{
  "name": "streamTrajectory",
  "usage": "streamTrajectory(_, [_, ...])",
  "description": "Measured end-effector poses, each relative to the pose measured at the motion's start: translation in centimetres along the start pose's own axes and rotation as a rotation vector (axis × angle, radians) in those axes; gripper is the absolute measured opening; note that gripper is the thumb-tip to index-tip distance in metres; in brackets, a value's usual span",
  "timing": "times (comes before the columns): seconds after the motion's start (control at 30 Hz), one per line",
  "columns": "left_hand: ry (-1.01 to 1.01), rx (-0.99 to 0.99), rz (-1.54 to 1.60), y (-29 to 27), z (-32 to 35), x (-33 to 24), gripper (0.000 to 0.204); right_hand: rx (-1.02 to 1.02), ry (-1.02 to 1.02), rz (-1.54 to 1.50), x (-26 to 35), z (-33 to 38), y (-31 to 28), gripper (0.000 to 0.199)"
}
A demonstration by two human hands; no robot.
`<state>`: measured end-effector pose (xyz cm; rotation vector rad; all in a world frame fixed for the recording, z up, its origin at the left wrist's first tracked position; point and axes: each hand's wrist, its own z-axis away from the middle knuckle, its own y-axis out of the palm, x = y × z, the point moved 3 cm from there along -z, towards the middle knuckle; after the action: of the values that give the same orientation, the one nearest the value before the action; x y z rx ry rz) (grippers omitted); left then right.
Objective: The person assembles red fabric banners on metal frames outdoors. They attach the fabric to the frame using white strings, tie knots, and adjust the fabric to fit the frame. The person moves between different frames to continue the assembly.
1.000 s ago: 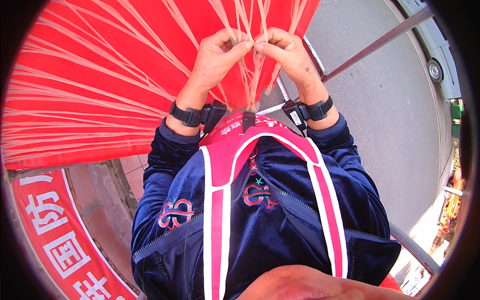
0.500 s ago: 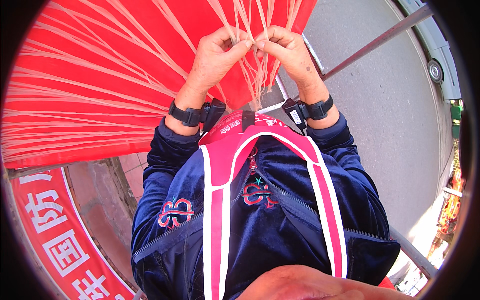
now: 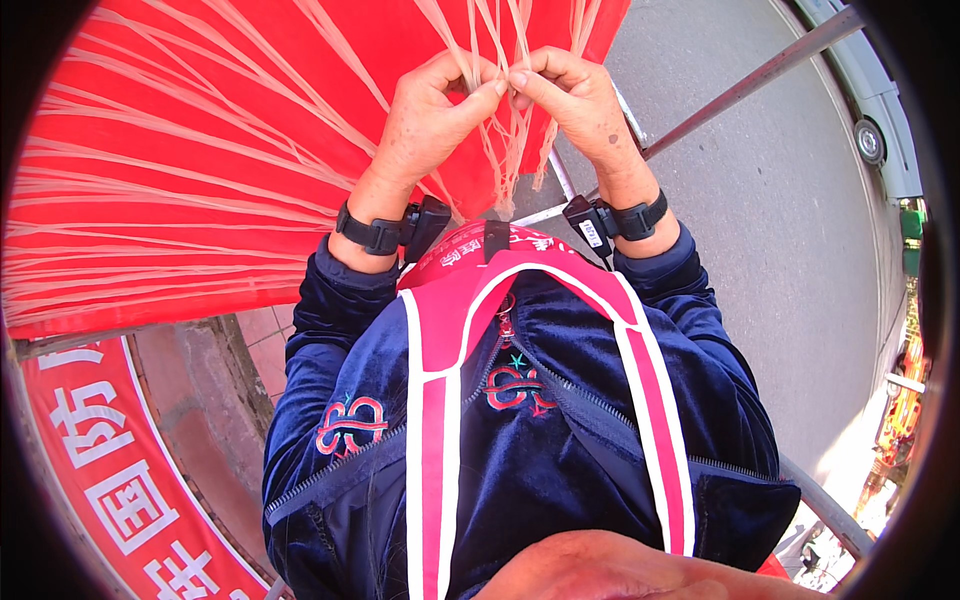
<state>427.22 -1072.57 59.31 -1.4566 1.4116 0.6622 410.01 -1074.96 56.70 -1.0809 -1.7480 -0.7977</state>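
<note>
Many pale, thin translucent strips (image 3: pixel 270 130) lie fanned out over a red cloth (image 3: pixel 390 40). At the cloth's right end, my left hand (image 3: pixel 435 110) pinches one of these strips between thumb and forefinger. My right hand (image 3: pixel 570 100) meets it almost fingertip to fingertip, also pinching a strip. Below the fingers, loose strip ends (image 3: pixel 510 165) hang down past the cloth's near edge. Whether both hands grip the same strip is hard to make out. Each wrist wears a black strap with a small black box.
A metal bar (image 3: pixel 750 85) runs from beside the cloth to the upper right, above grey pavement (image 3: pixel 740 230). A parked vehicle (image 3: pixel 880 110) stands at the far right. A red banner (image 3: pixel 110 440) with white characters hangs at the lower left. My pink apron (image 3: pixel 440 330) covers my front.
Both hands stay nearly in place, fingertips together. The hanging strip ends have swung slightly to the left.
</note>
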Motion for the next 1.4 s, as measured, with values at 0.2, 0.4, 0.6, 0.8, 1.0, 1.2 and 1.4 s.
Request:
streamTrajectory(0.2, [-0.037, 0.02, 0.155, -0.1, 0.0, 1.1, 0.007, -0.027, -0.01, -0.05, -0.9, -0.2, -0.6, 0.012])
streamTrajectory(0.4, [-0.139, 0.002, 0.313, -1.5, 0.1, 1.5, 0.009, -0.062, 0.005, -0.212, -0.9, -0.1, -2.0, 0.015])
streamTrajectory(0.6, [-0.16, 0.064, 0.308, 0.0, -0.1, 1.2, 0.025, -0.034, -0.022, -0.048, -0.6, -0.1, -1.0, 0.014])
streamTrajectory(0.8, [-0.123, -0.028, 0.231, 0.8, -0.5, 1.2, 0.017, -0.044, -0.01, -0.024, -1.0, -0.3, -0.2, 0.011])
streamTrajectory(1.0, [-0.115, -0.079, 0.21, 0.7, -0.4, 1.2, 0.01, -0.045, 0.011, -0.072, -1.2, -0.1, 0.0, 0.01])
streamTrajectory(1.2, [-0.012, -0.117, 0.102, 0.6, -0.4, 1.4, 0.009, -0.088, -0.057, -0.066, -1.2, -0.2, 0.2, 0.011])
streamTrajectory(1.4, [-0.087, -0.065, 0.109, 0.5, -0.4, 1.9, 0.008, -0.121, -0.148, -0.039, -1.2, -0.2, 0.3, 0.009])
